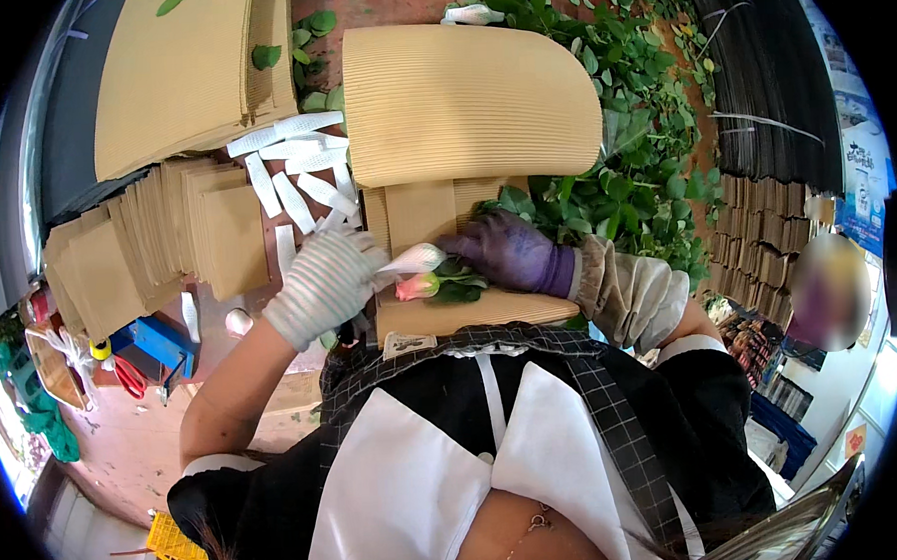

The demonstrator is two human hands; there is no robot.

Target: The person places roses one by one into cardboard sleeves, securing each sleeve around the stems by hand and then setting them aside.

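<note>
My left hand (331, 277), in a striped knit glove, pinches the end of a white foam mesh sleeve (417, 259) that covers a flower bud. Just below it lies a pink rose (417, 286) with green leaves, on corrugated cardboard (480, 311). My right hand (509, 253), in a purple glove, has its fingers curled at the stems just right of the sleeved bud; its fingertips are partly hidden. A larger ribbed cardboard sheet (471, 102) curves up beyond both hands. Loose white mesh sleeves (295, 200) are piled beyond my left hand.
Cut leafy stems (632, 189) cover the table's right side. Stacked cardboard sheets (177, 74) and smaller cardboard pieces (229, 237) stand at left, near a blue tool (155, 345) and red-handled scissors (130, 378). Black bundles (770, 86) lie at far right; a person (828, 293) is there too.
</note>
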